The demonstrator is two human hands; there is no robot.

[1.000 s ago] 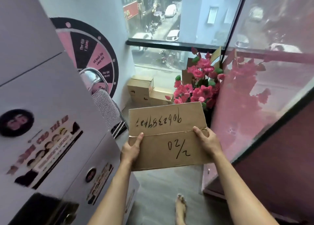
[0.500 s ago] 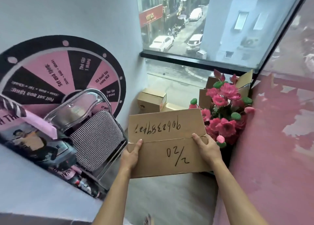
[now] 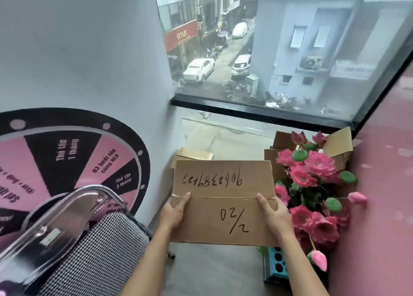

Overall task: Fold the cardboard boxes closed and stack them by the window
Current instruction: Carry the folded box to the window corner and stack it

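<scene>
Window (image 3: 257, 49) corner, grey floor; earlier boxes (image 3: 194, 156) sit low by the glass, pink flowers (image 3: 312, 179) to the right. Closed cardboard box (image 3: 223, 201) held in the air between chair (image 3: 78, 239) and flowers, flaps meeting at a centre seam. Looks light, stiff, dry-surfaced; side edges best for hold. Left hand (image 3: 173, 213) and right hand (image 3: 276, 217) clamp opposite ends, fingers curled round the edges, thumbs flat on top near seam, forearms extended forward

My arms are bare to the frame's lower edge, no sleeves in view. My left hand (image 3: 173, 215) and right hand (image 3: 276, 216) are bare too.
</scene>
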